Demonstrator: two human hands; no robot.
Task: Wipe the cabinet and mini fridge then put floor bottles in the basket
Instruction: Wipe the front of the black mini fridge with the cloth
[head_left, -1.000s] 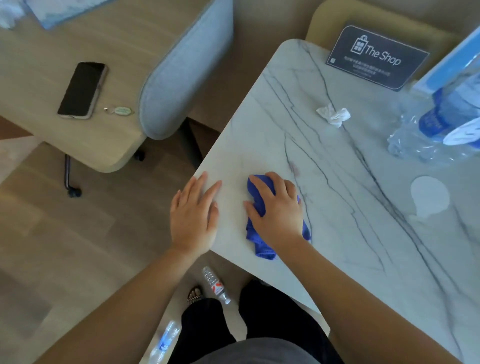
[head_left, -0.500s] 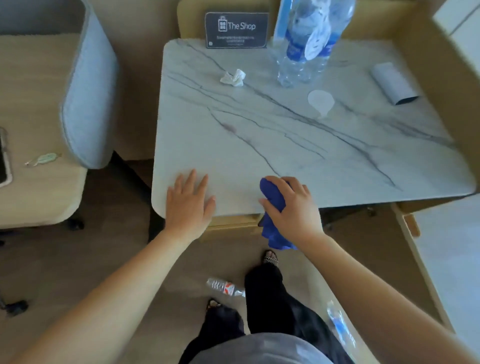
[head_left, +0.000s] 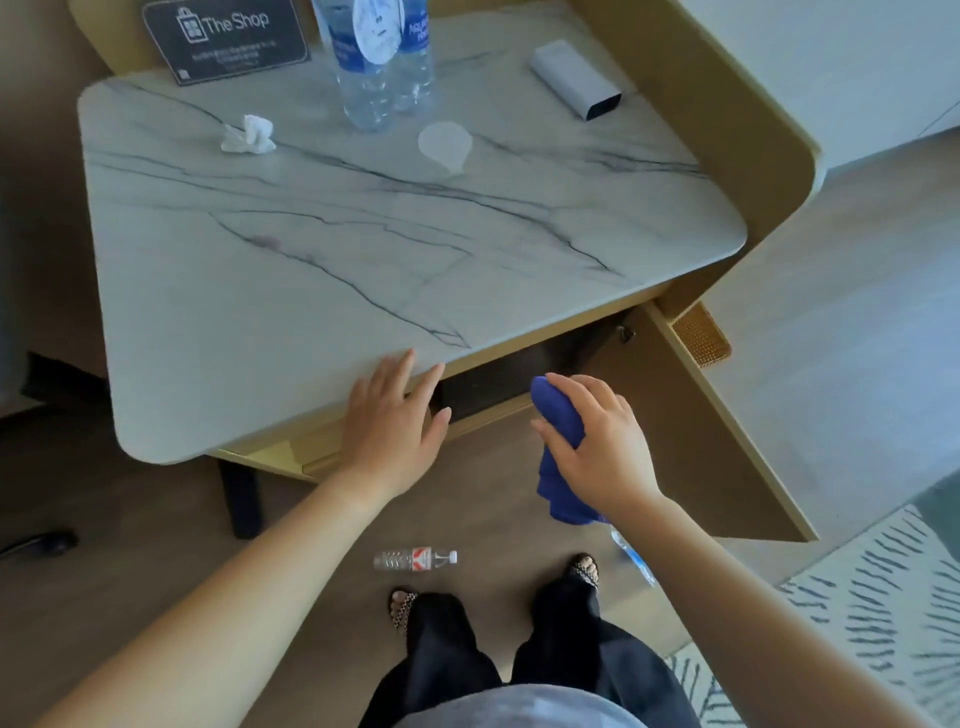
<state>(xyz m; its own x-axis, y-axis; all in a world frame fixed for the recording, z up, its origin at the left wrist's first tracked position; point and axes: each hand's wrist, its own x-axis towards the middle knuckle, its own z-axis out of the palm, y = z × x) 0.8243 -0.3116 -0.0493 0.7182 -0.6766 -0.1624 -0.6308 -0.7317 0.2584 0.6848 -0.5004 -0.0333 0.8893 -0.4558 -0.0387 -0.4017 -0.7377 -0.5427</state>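
Blue cloth (head_left: 558, 457) bunched in my right hand (head_left: 602, 457), just off the marble surface (head_left: 311, 270) near edge. Left hand (head_left: 392, 431) flat, fingers spread, on that edge. Dark fridge front (head_left: 519, 374) lies just beyond the cloth.

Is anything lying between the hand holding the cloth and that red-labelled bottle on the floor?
Nothing visible does. The right hand, gripping the blue cloth, is in front of the open cabinet. The red-labelled bottle lies on bare floor below it, just ahead of the person's feet.
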